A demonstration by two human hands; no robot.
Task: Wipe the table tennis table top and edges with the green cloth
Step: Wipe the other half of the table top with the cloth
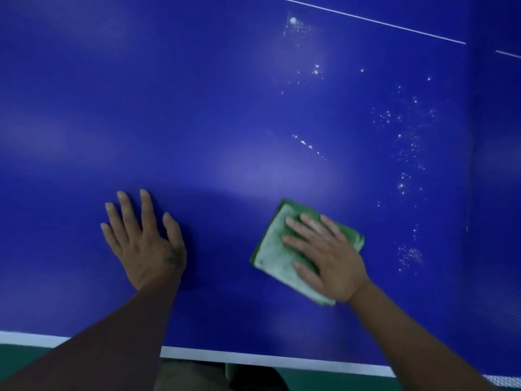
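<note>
By the near edge of the blue table tennis table top (253, 108), the left hand (143, 241) lies flat; the right hand (327, 258) presses flat on the folded green cloth (279, 249). Best sweep firmly toward the white specks (408, 153) beyond

The light is moderate and comes from above. A pale glare (277, 170) lies on the table (84, 94) near its middle, and a soft shadow spreads below it toward the near edge. The left arm (112, 334) looks very dark; the right hand (329, 258) is brighter. The whole picture is slightly blurred.
</note>
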